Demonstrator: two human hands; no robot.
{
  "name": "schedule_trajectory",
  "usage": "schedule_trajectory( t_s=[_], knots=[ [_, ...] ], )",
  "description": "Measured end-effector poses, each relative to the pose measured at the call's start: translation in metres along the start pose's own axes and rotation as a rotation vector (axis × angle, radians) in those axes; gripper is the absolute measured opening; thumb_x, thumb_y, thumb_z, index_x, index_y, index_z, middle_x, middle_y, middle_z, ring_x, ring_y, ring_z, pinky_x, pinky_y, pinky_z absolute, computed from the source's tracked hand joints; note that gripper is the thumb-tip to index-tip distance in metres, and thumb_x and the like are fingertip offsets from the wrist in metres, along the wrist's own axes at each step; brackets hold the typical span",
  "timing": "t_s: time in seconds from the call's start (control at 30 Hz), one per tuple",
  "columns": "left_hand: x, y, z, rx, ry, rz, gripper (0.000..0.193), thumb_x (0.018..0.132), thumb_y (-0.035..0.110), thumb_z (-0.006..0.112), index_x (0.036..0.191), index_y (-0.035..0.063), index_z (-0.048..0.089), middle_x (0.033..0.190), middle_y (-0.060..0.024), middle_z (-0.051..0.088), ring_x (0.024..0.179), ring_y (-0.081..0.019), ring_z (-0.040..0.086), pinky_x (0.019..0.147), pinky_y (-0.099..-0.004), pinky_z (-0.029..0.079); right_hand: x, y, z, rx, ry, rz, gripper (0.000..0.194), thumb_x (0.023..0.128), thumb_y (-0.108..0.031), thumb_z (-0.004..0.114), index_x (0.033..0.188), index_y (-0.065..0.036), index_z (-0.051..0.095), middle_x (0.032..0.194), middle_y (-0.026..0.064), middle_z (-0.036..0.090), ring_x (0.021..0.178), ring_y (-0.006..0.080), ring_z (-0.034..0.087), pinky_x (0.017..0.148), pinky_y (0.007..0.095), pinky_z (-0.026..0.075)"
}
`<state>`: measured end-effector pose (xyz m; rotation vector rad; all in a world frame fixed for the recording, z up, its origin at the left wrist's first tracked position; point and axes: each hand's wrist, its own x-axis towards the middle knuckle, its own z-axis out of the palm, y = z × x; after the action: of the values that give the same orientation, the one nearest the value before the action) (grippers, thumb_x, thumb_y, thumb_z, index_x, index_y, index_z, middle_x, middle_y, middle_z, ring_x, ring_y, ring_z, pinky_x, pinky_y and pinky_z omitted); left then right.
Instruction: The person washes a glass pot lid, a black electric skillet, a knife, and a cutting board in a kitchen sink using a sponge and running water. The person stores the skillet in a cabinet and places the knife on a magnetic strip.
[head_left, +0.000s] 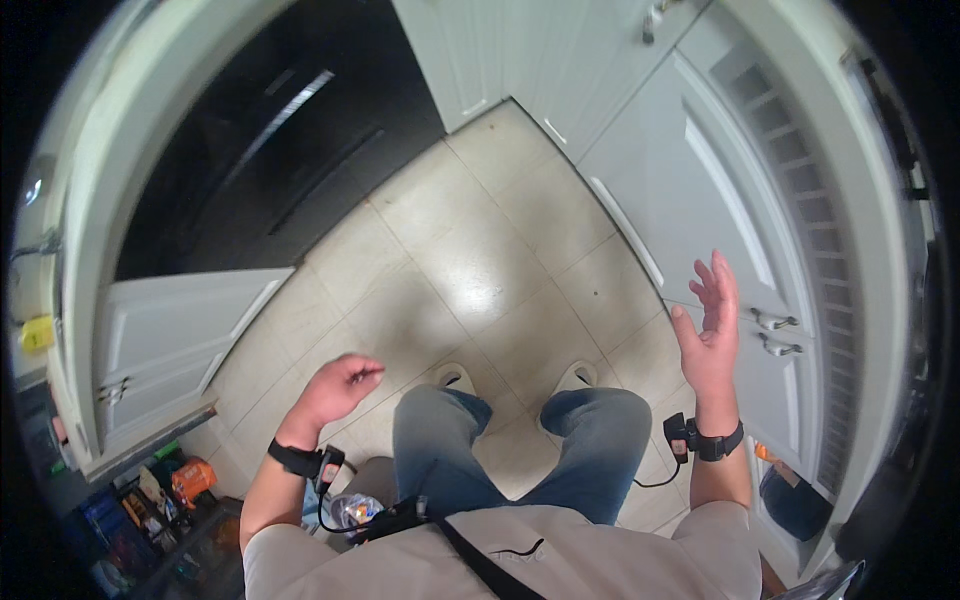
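My left hand (341, 386) hangs over the tiled floor, left of my knees. Its fingers curl towards the thumb, and the inside of the palm is hidden, so I cannot see whether anything is in it. To the right, my right hand (709, 330) is raised with fingers apart and nothing in them. It appears in front of the white cabinet doors (652, 165), close to two metal handles (776, 321); whether it touches them is not clear. Each wrist wears a black strap with a small cabled device, one on the left (307, 461), one on the right (705, 441).
A black built-in appliance front (300, 142) with a bar handle sits at upper left, beside a white lower cabinet (180, 322). Pale floor tiles (480, 262) lie between the cabinet runs. At lower left are an orange bag (193, 478), mixed goods and a grey bin (375, 480).
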<state>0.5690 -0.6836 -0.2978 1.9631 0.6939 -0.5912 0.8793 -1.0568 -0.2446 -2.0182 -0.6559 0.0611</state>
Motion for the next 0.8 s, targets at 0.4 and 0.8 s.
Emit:
schedule_trajectory(
  t_s=[0.4, 0.8],
  knots=[
    [-0.326, 0.154, -0.2, -0.123, -0.178, 0.122, 0.031, 0.091, 0.025, 0.061, 0.117, 0.0078, 0.064, 0.117, -0.0067, 0.063, 0.109, -0.0194, 0.057, 0.097, -0.0329, 0.042, 0.066, -0.493, -0.189, 0.017, -0.22, -1.155, 0.048, 0.083, -0.035, 0.068, 0.122, -0.013, 0.048, 0.116, 0.0148, 0.05, 0.09, 0.0293, 0.053, 0.07, 0.0418, 0.042],
    [-0.42, 0.164, -0.124, -0.05, -0.638, 0.115, 0.042, 0.09, 0.037, 0.064, 0.122, 0.0104, 0.062, 0.11, -0.0077, 0.066, 0.101, -0.0195, 0.061, 0.087, -0.0316, 0.046, 0.06, -0.635, -0.241, -0.204, -0.415, -1.491, 0.061, 0.082, -0.031, 0.07, 0.136, -0.023, 0.042, 0.136, 0.0108, 0.043, 0.103, 0.0214, 0.045, 0.07, 0.036, 0.034]
  ],
)
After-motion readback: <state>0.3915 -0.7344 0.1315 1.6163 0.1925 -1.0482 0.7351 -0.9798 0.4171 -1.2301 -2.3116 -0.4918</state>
